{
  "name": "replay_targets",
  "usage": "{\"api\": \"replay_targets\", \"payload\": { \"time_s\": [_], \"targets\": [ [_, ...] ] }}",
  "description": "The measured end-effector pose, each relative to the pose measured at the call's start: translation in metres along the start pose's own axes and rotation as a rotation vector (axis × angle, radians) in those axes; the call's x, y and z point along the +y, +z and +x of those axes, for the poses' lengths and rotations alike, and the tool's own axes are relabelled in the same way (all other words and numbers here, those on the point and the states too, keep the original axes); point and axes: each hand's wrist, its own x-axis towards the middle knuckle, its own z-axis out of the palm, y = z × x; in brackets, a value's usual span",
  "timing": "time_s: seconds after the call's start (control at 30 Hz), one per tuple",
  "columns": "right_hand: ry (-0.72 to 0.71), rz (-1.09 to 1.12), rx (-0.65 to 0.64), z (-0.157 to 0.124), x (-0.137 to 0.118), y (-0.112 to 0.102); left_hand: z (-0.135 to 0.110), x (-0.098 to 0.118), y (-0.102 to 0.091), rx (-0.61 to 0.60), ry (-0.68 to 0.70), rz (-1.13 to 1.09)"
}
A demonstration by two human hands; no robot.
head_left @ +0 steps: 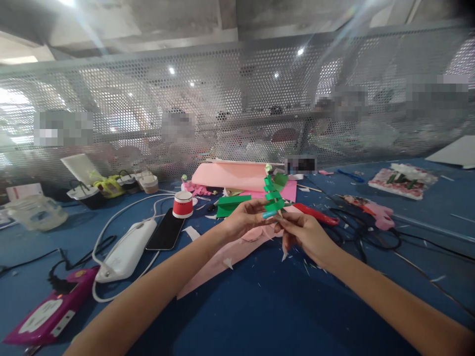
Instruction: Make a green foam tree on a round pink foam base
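Both my hands meet above the blue table (260, 306), holding a thin stick wrapped with green paper leaves (273, 193) that stands upright. My left hand (247, 217) pinches the stick near its lower part, fingers closed. My right hand (304, 235) grips the stick's bottom end from the right, fingers curled. A pink paper sheet (222, 262) lies under my hands. Green paper pieces (230, 205) lie just behind my left hand.
A red glue gun (319, 213), black scissors with cables (374, 237), a pink glue gun (371, 208), a red-and-white cup (183, 204), a black phone (166, 231), a white power bank (126, 251) and a pink device (52, 311) lie around. A perforated metal screen (237, 99) backs the table.
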Motion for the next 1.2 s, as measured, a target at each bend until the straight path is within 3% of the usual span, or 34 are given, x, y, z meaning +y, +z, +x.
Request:
{"api": "replay_targets", "payload": {
  "time_s": [0.4, 0.67, 0.97, 1.2],
  "targets": [
    [-0.008, -0.033, -0.06, -0.001, 0.004, 0.001, 0.001, -0.005, 0.005, 0.094, 0.023, 0.004],
    [-0.012, -0.028, -0.081, -0.001, 0.003, 0.004, 0.0, -0.004, 0.013, 0.046, -0.016, 0.133],
    [0.007, -0.08, -0.093, -0.002, 0.003, 0.002, 0.002, -0.005, 0.01, 0.179, 0.004, 0.05],
    [0.018, -0.069, -0.091, -0.001, 0.004, 0.0, 0.001, -0.004, 0.008, 0.148, -0.019, 0.023]
  ]
}}
